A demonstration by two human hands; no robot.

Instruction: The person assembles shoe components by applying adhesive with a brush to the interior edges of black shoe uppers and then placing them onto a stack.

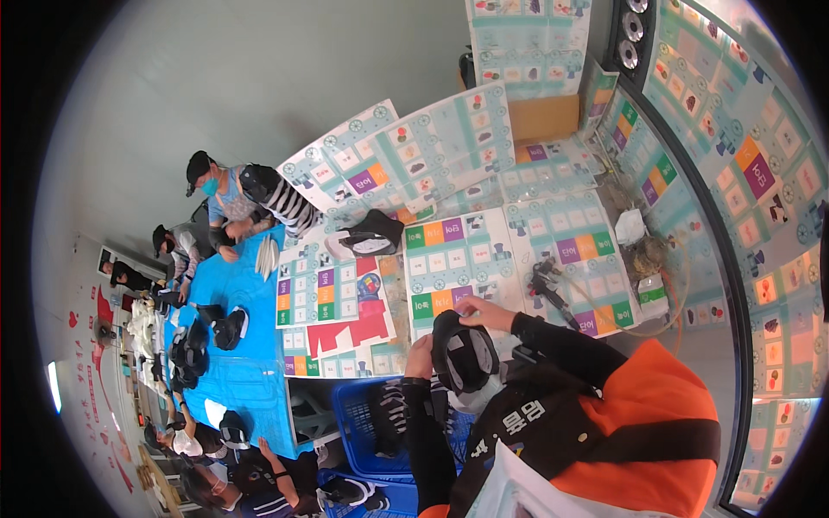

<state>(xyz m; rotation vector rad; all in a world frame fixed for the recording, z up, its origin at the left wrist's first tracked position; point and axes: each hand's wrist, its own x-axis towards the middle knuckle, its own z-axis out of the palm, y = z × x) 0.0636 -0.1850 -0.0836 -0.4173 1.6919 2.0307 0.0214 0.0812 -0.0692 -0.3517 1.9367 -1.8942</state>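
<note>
A black and grey shoe with a pale sole is held up in front of my chest, near the table's front edge. My left hand grips the side of the shoe, its fingers partly hidden. At the upper rim, my right hand has its fingers closed on the edge of the shoe. Another black shoe with a white sole lies on the table farther off. To the right of my hands a dark spray gun rests on the table, joined to a thin hose.
Printed boards cover the table and stand behind it as a screen. Below the table edge, blue baskets hold several shoes. On the left, a blue-covered table bears black shoes, with several people around it. A white bag lies at right.
</note>
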